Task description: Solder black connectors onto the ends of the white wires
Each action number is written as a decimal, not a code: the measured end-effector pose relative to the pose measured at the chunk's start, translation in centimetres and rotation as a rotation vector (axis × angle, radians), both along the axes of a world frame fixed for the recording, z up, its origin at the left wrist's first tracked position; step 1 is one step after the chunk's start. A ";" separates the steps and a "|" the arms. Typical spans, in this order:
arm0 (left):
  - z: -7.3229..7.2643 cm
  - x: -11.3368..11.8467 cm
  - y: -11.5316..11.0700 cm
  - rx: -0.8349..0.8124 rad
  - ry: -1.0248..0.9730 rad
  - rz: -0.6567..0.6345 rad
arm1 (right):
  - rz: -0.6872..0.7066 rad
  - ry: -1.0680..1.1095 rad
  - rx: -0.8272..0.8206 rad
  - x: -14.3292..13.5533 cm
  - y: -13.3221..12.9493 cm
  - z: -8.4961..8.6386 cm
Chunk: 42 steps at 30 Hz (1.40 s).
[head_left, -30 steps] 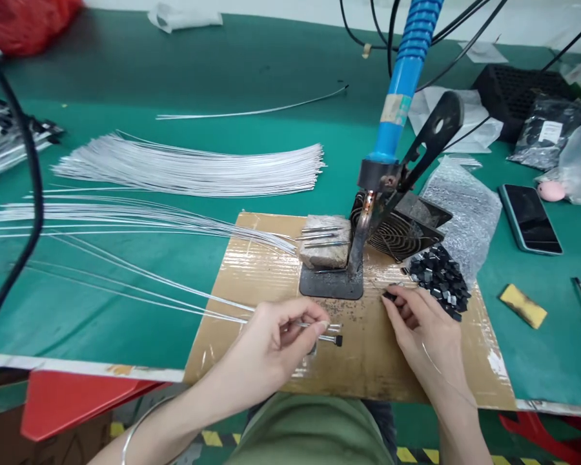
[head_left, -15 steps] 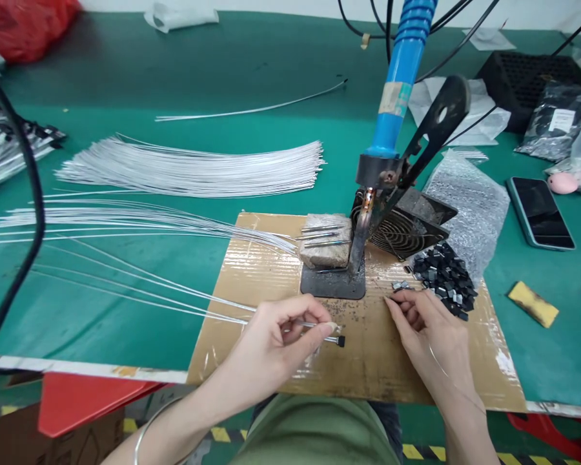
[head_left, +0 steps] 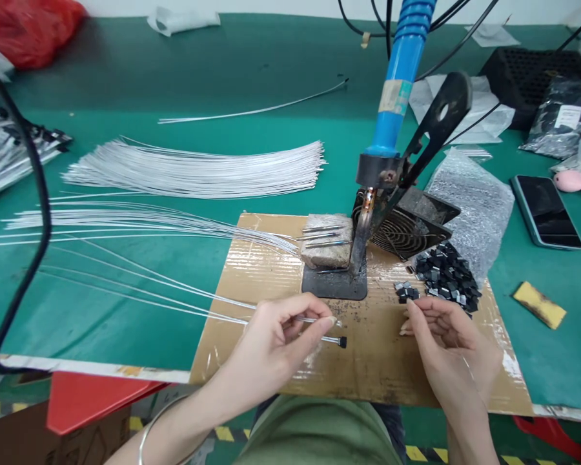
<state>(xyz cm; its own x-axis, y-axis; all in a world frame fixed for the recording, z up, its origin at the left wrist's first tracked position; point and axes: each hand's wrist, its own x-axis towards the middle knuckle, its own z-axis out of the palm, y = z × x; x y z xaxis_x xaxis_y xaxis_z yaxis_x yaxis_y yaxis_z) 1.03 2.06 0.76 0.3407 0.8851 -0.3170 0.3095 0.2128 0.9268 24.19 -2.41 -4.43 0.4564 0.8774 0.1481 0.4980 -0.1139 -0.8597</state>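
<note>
My left hand [head_left: 285,342] is closed in a pinch on thin white wires [head_left: 232,301] that trail off to the left. The bare-looking wire ends poke out just past my thumb. Below the fingertips, another wire pair ends in a small black connector [head_left: 342,342] over the cardboard. My right hand [head_left: 448,336] hovers at the near edge of some black connectors [head_left: 407,292], thumb and fingers loosely apart, nothing visible between them. Behind it lies a larger pile of black connectors [head_left: 445,271].
A blue soldering iron [head_left: 397,90] stands tip-down in its holder, beside a block [head_left: 325,248] with metal pins and a small fan [head_left: 397,229]. A wire bundle [head_left: 198,169] lies behind. At right are a phone [head_left: 547,212] and a yellow sponge [head_left: 539,305].
My right hand has shifted right and its fingers have loosened from a pinch, baring the small connector group. My left hand stays pinched on the wires in nearly the same place.
</note>
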 end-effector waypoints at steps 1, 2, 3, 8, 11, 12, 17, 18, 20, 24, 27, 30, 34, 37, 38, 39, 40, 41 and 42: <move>-0.1 0.0 0.0 0.004 0.003 0.009 | -0.011 0.063 0.009 -0.1 0.0 0.2; -0.1 0.0 -0.1 0.011 0.006 0.018 | -0.019 0.107 0.019 -0.3 0.0 0.3; -0.2 0.0 -0.1 0.019 0.013 0.027 | -0.025 0.137 0.030 -0.5 0.0 0.4; -0.4 0.0 -0.1 0.047 0.055 0.049 | 0.004 0.289 0.077 -1.6 0.0 1.0; -0.4 0.0 -0.1 0.065 0.070 0.055 | 0.035 0.391 0.067 -2.3 0.1 1.3; -0.3 0.1 -0.1 0.068 0.073 0.056 | 0.047 0.426 0.056 -2.6 0.1 1.4; -0.1 0.0 0.0 0.070 0.116 0.057 | 0.116 0.592 -0.029 -3.8 0.2 2.1; -0.1 0.1 0.0 0.074 0.121 0.054 | 0.135 0.620 -0.046 -4.1 0.2 2.2; 0.0 0.1 0.1 0.073 0.101 0.042 | 0.175 0.687 -0.068 -4.8 0.4 2.3; 0.4 0.4 0.4 0.041 -0.004 0.003 | 0.236 0.825 -0.058 -6.0 0.6 2.2; 0.7 0.6 0.6 0.017 -0.069 0.000 | 0.247 0.848 -0.039 -6.6 0.7 2.1; 0.9 0.7 0.7 0.010 -0.116 0.004 | 0.255 0.827 -0.053 -6.7 0.8 2.2; 0.8 0.8 0.7 0.005 -0.136 0.022 | 0.268 0.834 -0.059 -6.6 0.9 2.1; 0.6 0.8 0.7 0.011 -0.132 0.030 | 0.268 0.843 -0.058 -6.6 0.8 1.8; 0.6 0.8 0.7 0.014 -0.131 0.031 | 0.267 0.848 -0.059 -6.6 0.7 1.7; 0.5 0.8 0.7 0.014 -0.128 0.032 | 0.267 0.853 -0.059 -6.6 0.7 1.7; 0.5 0.9 0.7 0.015 -0.126 0.033 | 0.266 0.858 -0.060 -6.7 0.7 1.7; 0.5 0.9 0.7 0.017 -0.124 0.037 | 0.266 0.860 -0.058 -6.7 0.7 1.7; 0.5 0.9 0.7 0.019 -0.122 0.042 | 0.265 0.859 -0.060 -6.7 0.7 1.7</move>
<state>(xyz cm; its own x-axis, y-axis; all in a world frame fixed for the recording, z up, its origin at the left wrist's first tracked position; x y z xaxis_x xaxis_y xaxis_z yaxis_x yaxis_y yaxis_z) 1.96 2.78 1.24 0.3378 0.9049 -0.2588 0.1856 0.2055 0.9609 17.50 -1.70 -2.73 0.1697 0.9649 -0.2003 -0.2974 -0.1436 -0.9439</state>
